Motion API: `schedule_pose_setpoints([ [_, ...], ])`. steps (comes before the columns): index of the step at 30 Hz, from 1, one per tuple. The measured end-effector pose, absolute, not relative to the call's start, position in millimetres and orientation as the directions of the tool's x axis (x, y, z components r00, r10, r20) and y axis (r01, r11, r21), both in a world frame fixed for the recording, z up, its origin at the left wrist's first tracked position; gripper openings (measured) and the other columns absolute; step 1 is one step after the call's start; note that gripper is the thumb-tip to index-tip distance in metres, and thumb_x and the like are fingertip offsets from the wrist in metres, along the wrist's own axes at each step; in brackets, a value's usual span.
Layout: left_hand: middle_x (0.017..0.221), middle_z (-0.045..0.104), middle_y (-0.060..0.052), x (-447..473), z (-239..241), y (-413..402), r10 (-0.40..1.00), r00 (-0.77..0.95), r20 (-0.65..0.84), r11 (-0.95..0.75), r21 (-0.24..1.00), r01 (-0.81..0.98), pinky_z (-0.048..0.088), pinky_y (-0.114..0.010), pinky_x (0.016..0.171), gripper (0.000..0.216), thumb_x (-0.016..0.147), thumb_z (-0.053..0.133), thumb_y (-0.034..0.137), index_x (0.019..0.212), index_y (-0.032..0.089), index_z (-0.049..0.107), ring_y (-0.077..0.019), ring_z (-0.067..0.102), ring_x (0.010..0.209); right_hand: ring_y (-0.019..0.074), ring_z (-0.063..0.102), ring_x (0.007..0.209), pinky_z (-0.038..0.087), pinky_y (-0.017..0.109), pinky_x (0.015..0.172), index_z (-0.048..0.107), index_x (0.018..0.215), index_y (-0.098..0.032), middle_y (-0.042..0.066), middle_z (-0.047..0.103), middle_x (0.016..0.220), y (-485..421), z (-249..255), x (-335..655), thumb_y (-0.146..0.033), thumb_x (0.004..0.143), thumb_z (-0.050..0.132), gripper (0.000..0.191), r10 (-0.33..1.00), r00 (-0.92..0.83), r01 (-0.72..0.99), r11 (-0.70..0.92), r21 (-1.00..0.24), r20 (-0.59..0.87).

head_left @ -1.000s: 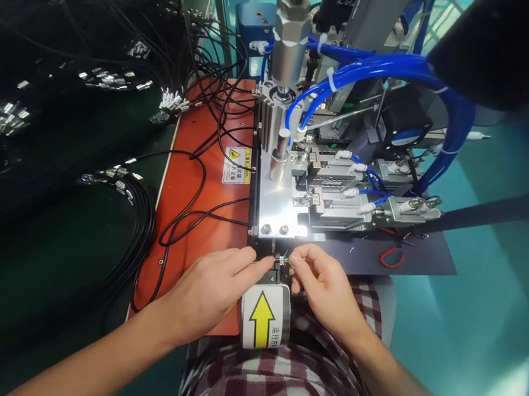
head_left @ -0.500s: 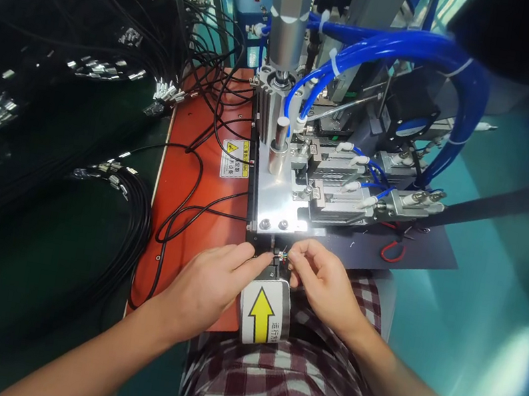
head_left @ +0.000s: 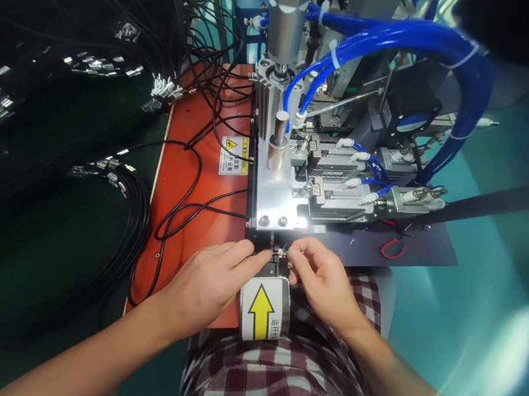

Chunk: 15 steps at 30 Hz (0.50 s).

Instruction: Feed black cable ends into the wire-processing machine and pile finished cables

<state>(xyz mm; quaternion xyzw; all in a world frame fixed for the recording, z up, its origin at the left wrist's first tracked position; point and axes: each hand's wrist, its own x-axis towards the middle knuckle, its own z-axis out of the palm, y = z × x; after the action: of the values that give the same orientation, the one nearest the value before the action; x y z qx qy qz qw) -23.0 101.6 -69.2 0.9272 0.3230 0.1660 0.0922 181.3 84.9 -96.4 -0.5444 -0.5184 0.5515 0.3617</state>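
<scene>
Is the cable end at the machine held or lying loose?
Held: right hand pinches the cable end; left hand presses beside it.

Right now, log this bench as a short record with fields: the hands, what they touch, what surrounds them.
left hand: fingertips at the cable end, grip unclear
right hand: thumb and forefinger pinched on the cable end's coloured wires
place: front edge of the machine plate, just above the yellow arrow label
beneath: orange mat bearing a warning sticker
left side: bundled black cables, metal plugs
above: blue hoses
</scene>
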Motion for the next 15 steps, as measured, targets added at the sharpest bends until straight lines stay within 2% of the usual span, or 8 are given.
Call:
schedule_pose_setpoints([
  [10,0.081,0.059,-0.008,-21.0,-67.5,100.9,0.643,0.728,0.238,-0.763,0.287,0.580,0.052,-0.028,0.057,0.030,0.093,0.037,0.012,0.114,0.006,0.059,-0.0178,0.057,0.069,0.0119,0.048,0.053,0.038,0.026,0.055,0.051,0.075,-0.019,-0.005,0.052,0.055,87.2,-93.1,179.4,-0.037,0.091,0.051,0.023,0.923,-0.182,0.044,-0.338,-0.940,-0.340],
  [15,0.081,0.058,-0.008,-21.1,-68.2,101.1,0.644,0.728,0.234,-0.761,0.292,0.580,0.052,-0.027,0.057,0.031,0.092,0.037,0.010,0.114,0.006,0.058,-0.0177,0.057,0.069,0.0135,0.053,0.055,0.040,0.027,0.056,0.050,0.076,-0.020,-0.004,0.051,0.058,85.8,-90.2,178.0,-0.035,0.091,0.050,0.021,0.940,-0.155,0.121,-0.288,-0.950,-0.304],
])
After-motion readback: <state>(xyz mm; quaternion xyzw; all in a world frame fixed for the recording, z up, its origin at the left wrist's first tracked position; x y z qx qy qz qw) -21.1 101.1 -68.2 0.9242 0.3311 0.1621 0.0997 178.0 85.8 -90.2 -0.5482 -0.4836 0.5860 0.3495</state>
